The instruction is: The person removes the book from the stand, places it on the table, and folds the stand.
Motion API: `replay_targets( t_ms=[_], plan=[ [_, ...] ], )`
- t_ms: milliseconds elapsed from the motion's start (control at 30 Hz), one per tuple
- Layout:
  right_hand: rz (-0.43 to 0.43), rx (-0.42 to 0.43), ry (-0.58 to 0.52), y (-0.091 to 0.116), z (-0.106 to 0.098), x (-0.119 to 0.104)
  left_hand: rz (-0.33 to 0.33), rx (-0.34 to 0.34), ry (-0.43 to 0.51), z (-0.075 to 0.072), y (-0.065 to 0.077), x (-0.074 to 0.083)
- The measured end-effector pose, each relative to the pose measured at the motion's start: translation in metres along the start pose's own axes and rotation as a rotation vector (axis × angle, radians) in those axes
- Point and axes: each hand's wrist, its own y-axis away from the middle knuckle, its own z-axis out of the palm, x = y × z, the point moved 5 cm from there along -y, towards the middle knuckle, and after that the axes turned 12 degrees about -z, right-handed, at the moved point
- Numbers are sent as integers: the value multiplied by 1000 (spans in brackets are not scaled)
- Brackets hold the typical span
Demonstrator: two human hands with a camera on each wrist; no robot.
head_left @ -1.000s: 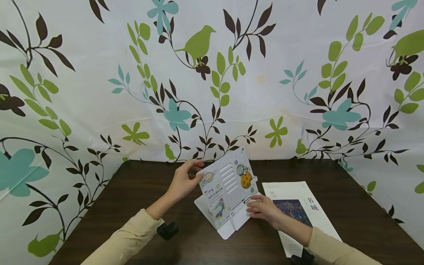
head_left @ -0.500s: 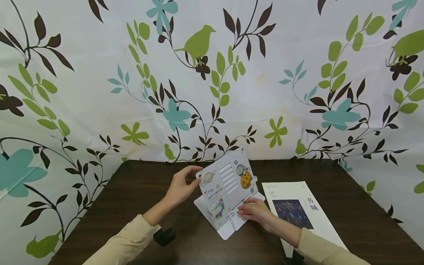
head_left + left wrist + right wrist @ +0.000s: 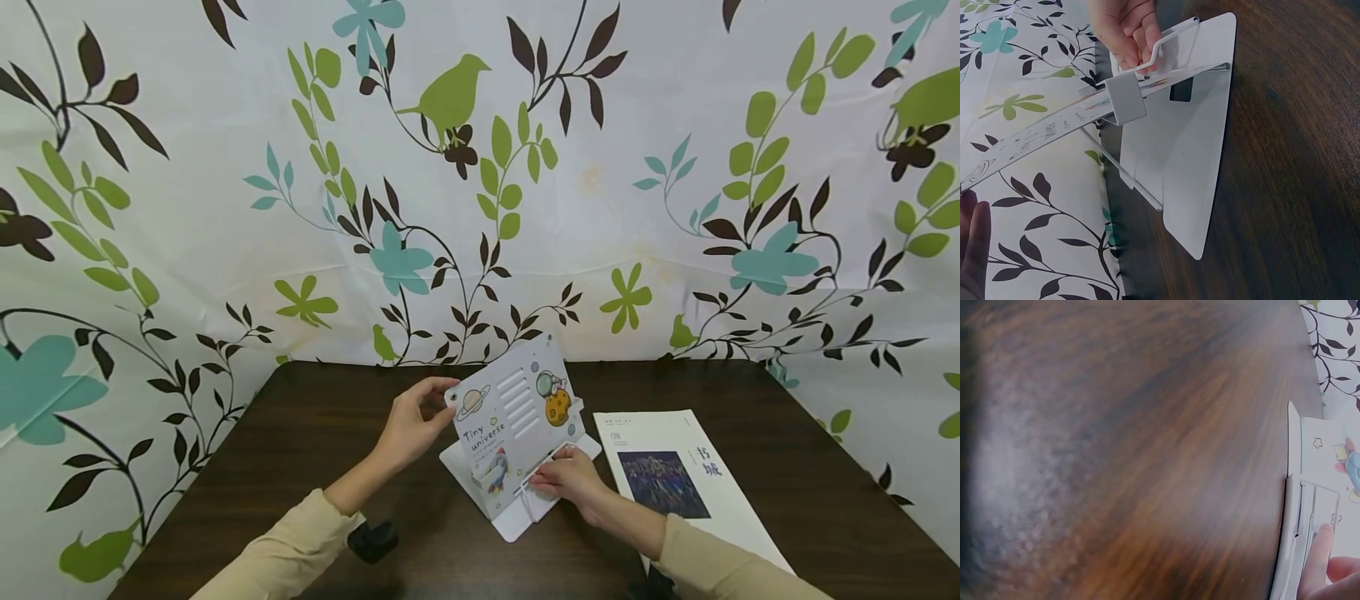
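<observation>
A white book stand (image 3: 517, 425) with cartoon planets, a rocket and the words "Tiny universe" stands on the dark table, its front plate tilted up from its base (image 3: 1179, 162). My left hand (image 3: 411, 421) holds the plate's upper left corner between thumb and fingers. At the plate's lower edge, my right hand (image 3: 573, 479) pinches the white wire page holder (image 3: 1166, 39). In the left wrist view, a wire support leg (image 3: 1125, 169) runs from the back of the plate down to the base. The right wrist view shows the right fingertips (image 3: 1321, 540) at the wire frame.
To the right of the stand lies a white book (image 3: 675, 475) with a dark picture on its cover, partly under the right forearm. A patterned cloth (image 3: 585, 208) hangs behind the far edge of the wooden table (image 3: 315, 417).
My right hand has moved left, from the right side of the stand's lower edge onto the wire page holder. The left hand has shifted slightly down at the corner. The stand stays put.
</observation>
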Motion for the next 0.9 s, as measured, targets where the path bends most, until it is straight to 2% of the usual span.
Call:
replay_targets(
  t_ms=[200, 367, 567, 633, 900],
  plan=[
    [-5, 2, -14, -2, 0, 0, -7, -16, 29, 0, 2, -2],
    [-14, -3, 3, -6, -3, -1, 7, -15, 50, 6, 0, -20],
    [-13, -70, 75, -13, -10, -3, -1, -26, 131, 13, 11, -24],
    [-10, -105, 97, -15, -12, -5, 17, -11, 160, 16, 14, -28],
    [-14, -205, 140, -24, -18, -8, 82, 92, 192, 26, 30, -22]
  ],
)
